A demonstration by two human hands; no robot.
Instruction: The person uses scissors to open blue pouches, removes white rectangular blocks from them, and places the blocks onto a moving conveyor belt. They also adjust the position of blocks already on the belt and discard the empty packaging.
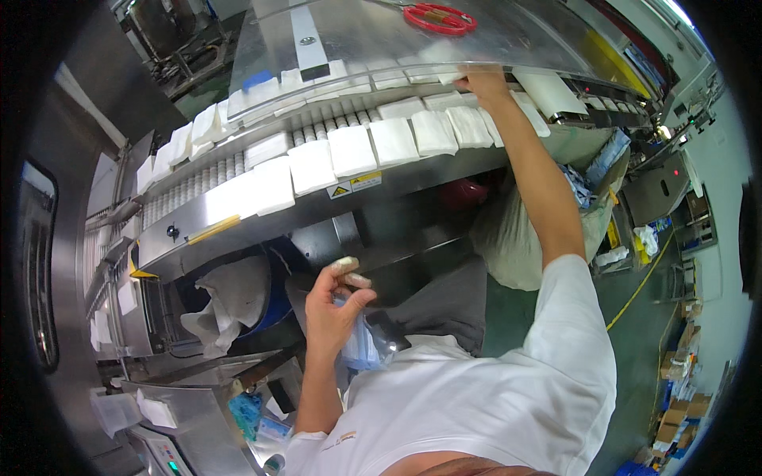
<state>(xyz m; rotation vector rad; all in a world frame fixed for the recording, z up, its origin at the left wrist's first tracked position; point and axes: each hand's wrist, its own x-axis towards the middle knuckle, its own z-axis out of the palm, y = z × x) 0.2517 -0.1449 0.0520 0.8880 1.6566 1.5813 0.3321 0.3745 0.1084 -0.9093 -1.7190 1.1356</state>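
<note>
My right hand [486,81] reaches to the far side of a conveyor, among folded white pads at the edge of a clear cover. Its fingertips are partly hidden, so I cannot tell whether it grips a pad. Nearer to me, my left hand [337,301] hangs in front of the machine with its fingers loosely bent and apart from the thumb, holding nothing visible. White coverings sit on two of its fingertips. Just behind it shows a pale blue pleated item [361,347]. Along the conveyor's near rail lies a row of white pads [352,151].
The clear cover [373,40] spans the far side, with red-handled scissors [439,18] on top. Rollers [218,172] run between the pad rows. Below are a blue bin with pale cloth [230,297] and a large beige sack [516,238]. Cardboard boxes [679,404] stand at right.
</note>
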